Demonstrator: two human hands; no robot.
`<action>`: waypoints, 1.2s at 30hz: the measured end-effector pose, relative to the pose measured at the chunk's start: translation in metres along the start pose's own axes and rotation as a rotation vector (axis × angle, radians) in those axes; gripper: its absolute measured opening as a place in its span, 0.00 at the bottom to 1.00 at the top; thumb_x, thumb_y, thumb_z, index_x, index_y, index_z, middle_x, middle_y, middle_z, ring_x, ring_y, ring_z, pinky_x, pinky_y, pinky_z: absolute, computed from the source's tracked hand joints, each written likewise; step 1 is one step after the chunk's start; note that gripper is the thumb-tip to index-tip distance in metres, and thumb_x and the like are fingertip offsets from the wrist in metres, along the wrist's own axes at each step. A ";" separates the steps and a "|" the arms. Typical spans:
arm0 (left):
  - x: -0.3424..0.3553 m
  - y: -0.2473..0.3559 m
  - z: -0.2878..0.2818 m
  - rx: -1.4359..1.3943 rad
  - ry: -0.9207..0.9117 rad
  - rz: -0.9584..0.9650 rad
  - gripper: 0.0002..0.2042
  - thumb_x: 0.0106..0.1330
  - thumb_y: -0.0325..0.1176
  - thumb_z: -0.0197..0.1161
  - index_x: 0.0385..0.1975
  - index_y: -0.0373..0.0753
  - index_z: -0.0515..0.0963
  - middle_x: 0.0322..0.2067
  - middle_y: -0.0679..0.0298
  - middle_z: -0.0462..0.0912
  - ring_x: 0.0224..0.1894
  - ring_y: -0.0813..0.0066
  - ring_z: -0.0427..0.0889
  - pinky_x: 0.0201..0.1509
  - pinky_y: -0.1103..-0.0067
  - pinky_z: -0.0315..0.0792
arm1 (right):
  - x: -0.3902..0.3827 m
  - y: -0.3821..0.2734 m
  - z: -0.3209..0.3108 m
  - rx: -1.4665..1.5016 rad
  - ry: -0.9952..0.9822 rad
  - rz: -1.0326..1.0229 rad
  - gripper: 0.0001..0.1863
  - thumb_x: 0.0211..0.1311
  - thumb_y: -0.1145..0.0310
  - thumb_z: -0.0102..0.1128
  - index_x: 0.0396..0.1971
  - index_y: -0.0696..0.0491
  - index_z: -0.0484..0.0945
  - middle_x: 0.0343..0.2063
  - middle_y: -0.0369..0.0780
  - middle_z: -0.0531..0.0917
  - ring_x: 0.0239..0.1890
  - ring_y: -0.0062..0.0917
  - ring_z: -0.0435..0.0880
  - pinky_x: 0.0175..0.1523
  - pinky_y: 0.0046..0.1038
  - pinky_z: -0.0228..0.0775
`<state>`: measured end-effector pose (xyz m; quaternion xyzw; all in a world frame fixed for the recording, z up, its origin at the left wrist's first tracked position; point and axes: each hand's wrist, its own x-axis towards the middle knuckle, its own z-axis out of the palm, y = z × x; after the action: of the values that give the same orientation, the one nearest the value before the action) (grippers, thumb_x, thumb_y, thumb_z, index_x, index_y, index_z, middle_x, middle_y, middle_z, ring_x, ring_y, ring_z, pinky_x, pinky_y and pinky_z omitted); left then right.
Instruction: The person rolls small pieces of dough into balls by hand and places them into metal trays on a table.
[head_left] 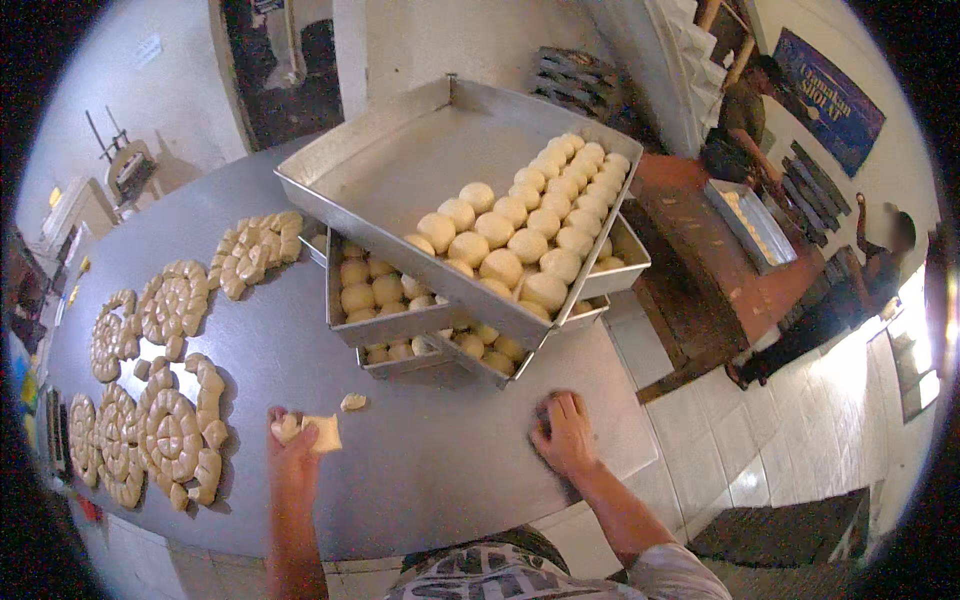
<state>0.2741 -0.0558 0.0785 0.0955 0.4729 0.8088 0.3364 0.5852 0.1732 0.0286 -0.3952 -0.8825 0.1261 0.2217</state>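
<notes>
The left hand (pixel 290 445) is closed on a piece of dough (pixel 322 433). This piece is pale yellow, flat and nearly square, with a soft matte surface; it sticks out to the right of the fingers and lies just over the grey metal table (pixel 430 470), near its front edge. A second small lump shows at the thumb side of the same hand. A little above it, a small loose dough bit (pixel 352 402) rests on the table, apart from the hand.

The right hand (pixel 565 432) is pressed palm down on the table, fingers curled a little; whether something is under it I cannot tell.

At the left of the table lie round dough discs (pixel 172 432) cut into many small segments, in rings. Behind the hands stands a stack of metal trays (pixel 400 325) filled with smooth round dough balls (pixel 500 265); the top tray (pixel 400 160) is turned at an angle and only its right part is filled. At the far right a person stands by a red-brown counter (pixel 700 270).
</notes>
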 end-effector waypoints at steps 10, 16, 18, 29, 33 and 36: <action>-0.081 -0.028 0.027 0.027 0.028 0.140 0.15 0.61 0.23 0.54 0.43 0.45 0.60 0.37 0.65 0.69 0.39 0.76 0.71 0.43 0.78 0.68 | 0.186 -0.042 -0.184 1.449 0.500 -0.231 0.14 0.56 0.71 0.55 0.43 0.56 0.71 0.36 0.36 0.76 0.40 0.23 0.74 0.47 0.25 0.67; -0.087 -0.042 0.109 0.170 -0.041 0.158 0.16 0.61 0.24 0.53 0.47 0.43 0.60 0.39 0.63 0.70 0.41 0.76 0.71 0.45 0.78 0.68 | 0.358 -0.006 -0.111 0.190 0.106 -0.411 0.11 0.56 0.68 0.54 0.36 0.56 0.77 0.32 0.43 0.80 0.33 0.26 0.78 0.43 0.27 0.69; -0.091 -0.025 0.098 0.230 -0.011 0.241 0.15 0.61 0.23 0.53 0.48 0.41 0.61 0.38 0.63 0.70 0.41 0.76 0.70 0.44 0.78 0.68 | 0.324 -0.053 -0.120 0.279 0.315 -0.328 0.10 0.56 0.69 0.55 0.36 0.57 0.77 0.32 0.42 0.81 0.31 0.26 0.78 0.41 0.27 0.70; -0.081 -0.030 0.090 0.761 -0.398 0.007 0.10 0.63 0.24 0.51 0.43 0.35 0.72 0.39 0.60 0.78 0.39 0.76 0.76 0.43 0.79 0.70 | -0.020 -0.094 -0.035 0.790 -0.463 -0.297 0.31 0.53 0.72 0.61 0.58 0.53 0.62 0.50 0.44 0.74 0.52 0.38 0.71 0.55 0.34 0.63; -0.057 -0.008 0.011 0.536 -0.171 0.224 0.14 0.67 0.32 0.47 0.48 0.33 0.70 0.42 0.56 0.78 0.43 0.70 0.77 0.47 0.77 0.72 | -0.075 -0.020 -0.043 0.382 -0.262 -0.120 0.25 0.52 0.72 0.58 0.53 0.53 0.70 0.47 0.43 0.75 0.50 0.37 0.72 0.57 0.38 0.59; -0.042 -0.005 0.001 -0.011 -0.209 -0.172 0.16 0.69 0.35 0.43 0.51 0.33 0.67 0.46 0.53 0.75 0.47 0.65 0.76 0.50 0.74 0.72 | -0.038 0.003 -0.024 -0.319 -0.139 -0.181 0.24 0.56 0.62 0.53 0.54 0.48 0.68 0.50 0.42 0.72 0.54 0.39 0.66 0.59 0.44 0.54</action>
<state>0.3081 -0.0800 0.0814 0.1365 0.4370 0.7652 0.4527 0.6214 0.1481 0.0373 -0.3345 -0.9365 -0.0090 0.1050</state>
